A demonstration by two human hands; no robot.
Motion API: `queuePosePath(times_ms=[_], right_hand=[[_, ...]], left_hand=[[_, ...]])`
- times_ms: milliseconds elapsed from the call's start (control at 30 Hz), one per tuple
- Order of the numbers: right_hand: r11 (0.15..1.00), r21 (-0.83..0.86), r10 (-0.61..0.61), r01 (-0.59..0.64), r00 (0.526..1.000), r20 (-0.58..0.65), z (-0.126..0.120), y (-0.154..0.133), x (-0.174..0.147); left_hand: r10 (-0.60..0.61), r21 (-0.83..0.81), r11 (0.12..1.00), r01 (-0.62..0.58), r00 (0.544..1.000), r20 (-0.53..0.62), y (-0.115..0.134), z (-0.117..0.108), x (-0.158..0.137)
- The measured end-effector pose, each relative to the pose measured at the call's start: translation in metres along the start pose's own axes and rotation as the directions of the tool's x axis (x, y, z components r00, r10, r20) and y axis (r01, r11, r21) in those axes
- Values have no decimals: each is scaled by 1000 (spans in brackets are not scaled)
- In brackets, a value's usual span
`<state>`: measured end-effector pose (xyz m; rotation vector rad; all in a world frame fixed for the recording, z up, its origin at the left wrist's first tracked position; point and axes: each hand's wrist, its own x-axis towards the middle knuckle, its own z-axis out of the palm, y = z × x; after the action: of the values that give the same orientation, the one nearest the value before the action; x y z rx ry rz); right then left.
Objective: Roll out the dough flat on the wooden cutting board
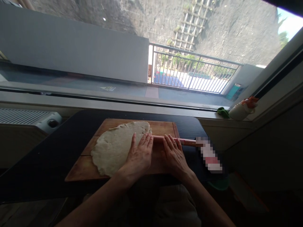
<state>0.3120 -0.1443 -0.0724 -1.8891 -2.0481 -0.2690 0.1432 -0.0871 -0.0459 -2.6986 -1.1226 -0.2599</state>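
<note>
A large flattened sheet of dough (113, 148) with an uneven edge covers the left part of a wooden board (163, 126). A rolling pin (158, 139) lies crosswise near the dough's right edge, its right end reaching past the board. My left hand (140, 151) rests palm down at the pin's left part, fingers stretched out and thumb apart, over the dough's right edge. Flat on the pin further right is my right hand (174, 153), its fingers extended forward. The pin's left end is hidden by my left hand.
The board sits on a dark table (78, 132). A blurred-out packet-like item (210, 157) lies at the table's right. Beyond are the window sill (118, 104), a white pitcher-like ornament (239, 111), a green cloth-like item (222, 112) and, at left, a radiator (28, 118).
</note>
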Motion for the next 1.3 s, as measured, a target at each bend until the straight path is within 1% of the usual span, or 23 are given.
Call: queuePosePath(times_ms=[167, 233, 333, 400, 500, 600, 667, 800, 867, 933, 1033, 1067, 1100, 1133, 1200, 1267, 1300], right_hand=[[998, 17, 56, -56, 998, 21, 4, 7, 22], [998, 19, 59, -60, 998, 32, 3, 6, 23], [1000, 13, 5, -5, 1000, 30, 0, 2, 9], [1000, 6, -16, 16, 999, 31, -1, 1, 6], [999, 8, 33, -34, 998, 55, 0, 4, 22], [995, 14, 94, -95, 993, 77, 0, 7, 40], [996, 13, 86, -87, 993, 77, -2, 5, 37], [1000, -4, -5, 6, 998, 56, -2, -2, 13], [1000, -13, 3, -2, 999, 53, -1, -2, 15], [999, -19, 52, -51, 996, 66, 0, 2, 32], [995, -26, 102, -99, 987, 122, -4, 11, 63], [994, -24, 107, -105, 985, 132, -8, 14, 71], [992, -18, 123, -122, 984, 126, -12, 18, 76], [988, -9, 153, -153, 982, 111, -16, 22, 78], [969, 19, 245, -248, 966, 88, -22, 29, 77], [944, 52, 318, -325, 941, 114, -23, 34, 73], [938, 65, 329, -340, 934, 138, -21, 36, 71]], left_hand=[[1, -27, 1000, -1, 1000, 4, -10, 4, 23], [4, -18, 1000, -3, 1000, 6, -9, 4, 21], [3, 23, 1000, -3, 1000, -9, -2, 7, 6], [-7, 39, 999, 8, 1000, -20, 1, 9, 2], [-29, 31, 999, 30, 999, -22, -4, 10, 15], [-34, 1, 999, 34, 999, 11, -13, 6, 31], [-10, -13, 1000, 11, 1000, 23, -15, 2, 28], [26, -15, 1000, -26, 1000, 1, -9, 1, 4], [21, -26, 999, -21, 1000, -13, -11, 2, 6], [-3, -70, 998, 3, 1000, 1, -20, 3, 24], [-50, -205, 976, 75, 991, 128, -46, 1, 67], [-93, -219, 968, 124, 985, 149, -55, 0, 80], [-113, -224, 963, 148, 980, 164, -63, -2, 91], [-88, -217, 967, 130, 977, 193, -69, -4, 100], [17, -204, 978, 39, 964, 266, -76, -8, 110], [127, -191, 979, -67, 938, 321, -76, -11, 115], [164, -177, 978, -109, 928, 333, -74, -13, 117]])
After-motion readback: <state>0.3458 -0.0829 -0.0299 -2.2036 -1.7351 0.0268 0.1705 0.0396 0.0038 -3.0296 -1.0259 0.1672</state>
